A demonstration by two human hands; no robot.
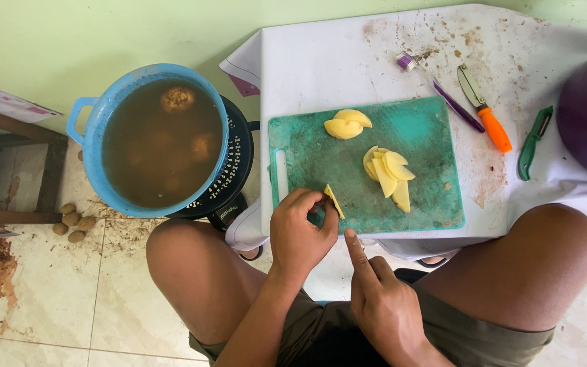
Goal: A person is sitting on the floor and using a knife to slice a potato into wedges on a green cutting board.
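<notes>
1. Fingers of your left hand (300,231) were pinched shut on a potato slice (334,200) at the green cutting board's (422,204) near edge.
2. Your right hand (378,299) held nothing, forefinger extended, other fingers curled.
3. More potato slices (388,173) lay mid-board.

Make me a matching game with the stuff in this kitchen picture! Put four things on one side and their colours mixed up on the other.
Things:
1. cutting board
2. knife handle
3. bucket of murky water
4. potato slices

Colours:
A. pale yellow
B. blue
C. teal green
D. orange

Right pairs: 1-C, 2-D, 3-B, 4-A.

Bonus: the left hand pinches one more potato slice at the board's near edge, and the right hand points a finger beside it.
</notes>
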